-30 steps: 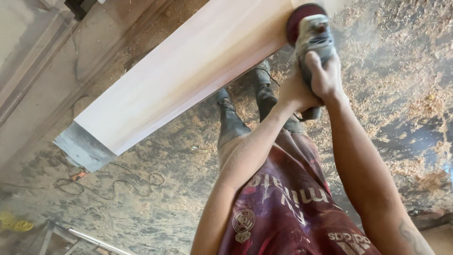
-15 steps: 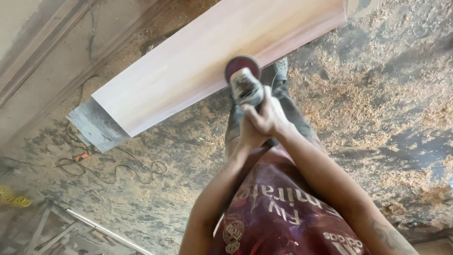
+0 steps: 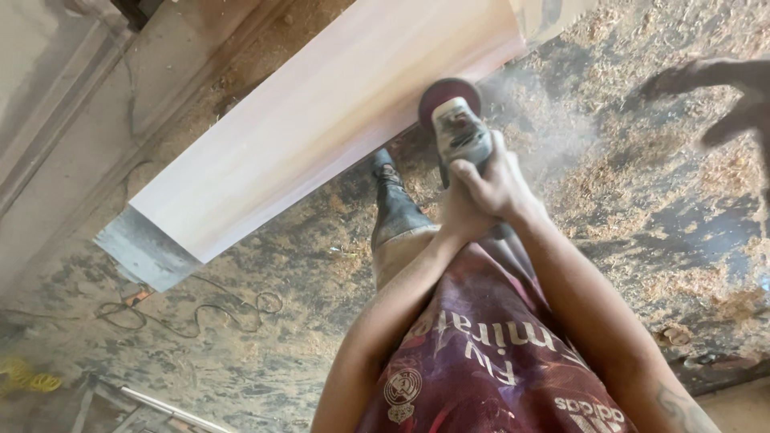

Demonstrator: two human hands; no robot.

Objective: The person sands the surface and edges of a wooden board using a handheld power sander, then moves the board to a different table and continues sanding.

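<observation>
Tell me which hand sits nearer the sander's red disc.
Right, narrowly. The right hand wraps the sander body just behind the red disc; the left hand grips lower, at the tail end, farther from it.

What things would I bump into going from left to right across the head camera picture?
Yellow cord → tangled black cable → pale wooden board → grey boot → angle sander gripped in both hands, right hand → another person's blurred hand.

Upper right, a blurred dark limb (image 3: 714, 88) is cut off; the plank's (image 3: 321, 128) far end leaves the top edge
</observation>
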